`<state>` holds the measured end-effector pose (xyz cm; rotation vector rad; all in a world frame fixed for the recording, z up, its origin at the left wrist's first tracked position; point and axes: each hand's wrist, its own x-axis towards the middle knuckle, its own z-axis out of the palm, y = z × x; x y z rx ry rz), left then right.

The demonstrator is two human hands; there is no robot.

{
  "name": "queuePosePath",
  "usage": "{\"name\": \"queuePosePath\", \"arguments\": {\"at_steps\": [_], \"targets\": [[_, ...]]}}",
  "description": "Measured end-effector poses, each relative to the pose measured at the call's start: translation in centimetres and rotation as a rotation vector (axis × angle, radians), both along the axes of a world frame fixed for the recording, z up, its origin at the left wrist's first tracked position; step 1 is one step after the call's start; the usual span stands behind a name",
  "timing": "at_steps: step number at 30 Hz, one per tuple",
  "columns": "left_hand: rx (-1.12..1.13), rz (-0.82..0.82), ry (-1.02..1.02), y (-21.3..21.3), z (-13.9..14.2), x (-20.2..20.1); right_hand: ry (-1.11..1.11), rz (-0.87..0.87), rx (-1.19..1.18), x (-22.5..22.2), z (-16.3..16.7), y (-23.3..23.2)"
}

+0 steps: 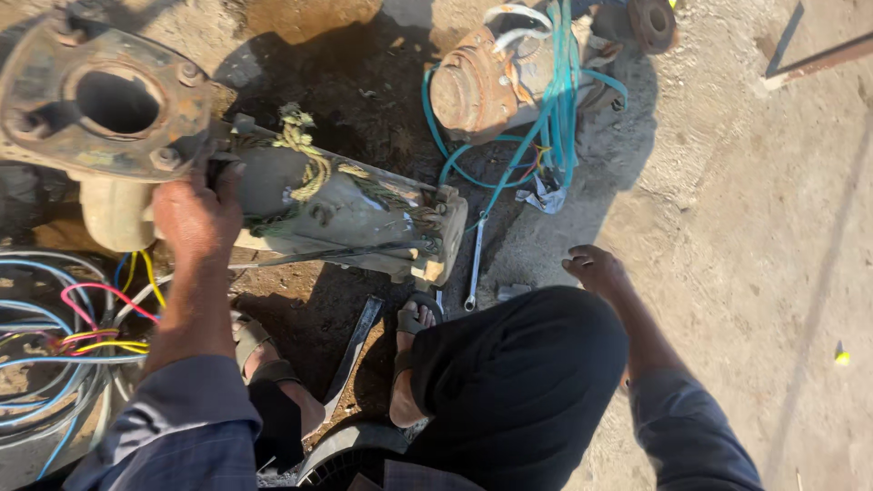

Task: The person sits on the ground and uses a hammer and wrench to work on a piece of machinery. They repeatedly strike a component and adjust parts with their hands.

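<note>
From the head camera we look down on our left hand, its fingers curled over the top of a grey, dirt-caked pump body that lies on its side on the bare ground, across the upper left of the view; the grip is closed on the casing just beside the rusty flange. That flange has one large round hole and we can count three bolt heads on its rim. A frayed yellowish rope is knotted around the pump body, close to our fingers. Our right hand hangs free above the sandy ground past our knee, fingers loosely bent and holding nothing. Between the two hands lies one open-ended spanner, flat on the ground just beyond our sandalled foot; a dark flat bar lies between our two feet. Our black-trousered knee blocks much of the lower ground. A second, rust-coloured pump sits at the top, wound in turquoise cable. At the left edge lies a tangle of loose wires in blue, yellow, pink and white, too tangled to count.
</note>
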<state>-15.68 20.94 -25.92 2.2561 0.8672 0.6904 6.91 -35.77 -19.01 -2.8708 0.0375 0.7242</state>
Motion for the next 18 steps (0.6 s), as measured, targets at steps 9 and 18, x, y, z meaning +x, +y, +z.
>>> {"name": "queuePosePath", "arguments": {"at_steps": [9,18], "targets": [[-0.626,-0.157,-0.147,-0.9,-6.0,1.7,-0.045,-0.735,-0.027,-22.3,-9.1,-9.8],[-0.110,-0.132,-0.280,0.3,-1.3,-0.4,-0.816,-0.409,1.111,-11.5,7.9,-0.9]]}}
